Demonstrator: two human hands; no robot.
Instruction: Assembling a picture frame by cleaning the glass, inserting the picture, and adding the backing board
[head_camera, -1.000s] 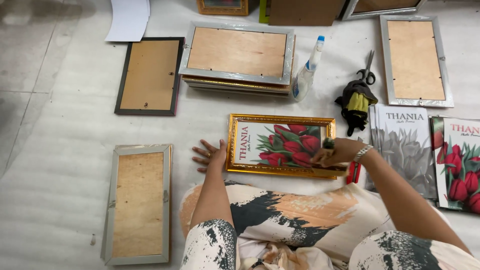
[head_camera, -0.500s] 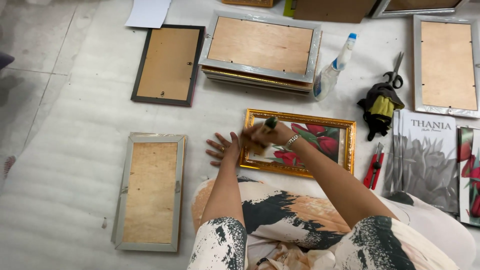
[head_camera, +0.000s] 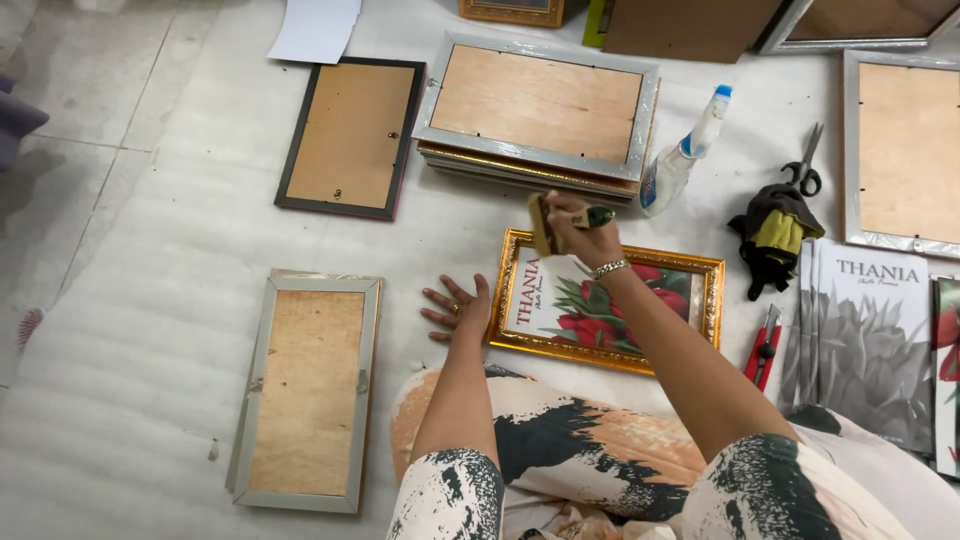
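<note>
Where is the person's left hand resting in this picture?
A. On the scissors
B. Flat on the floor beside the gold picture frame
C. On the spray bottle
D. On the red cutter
B: the left hand lies spread, palm down, on the white floor covering at the left edge of the gold picture frame, far from the spray bottle, scissors and red cutter.

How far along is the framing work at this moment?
Done, apparently: the gold frame already holds a red flower print, face up. In hand: the right hand lifts a small brush-like tool above the frame's top left corner, while the left hand lies flat beside its left edge. Left: several frames lie back side up, such as the silver frame, and loose prints wait at right.
</note>
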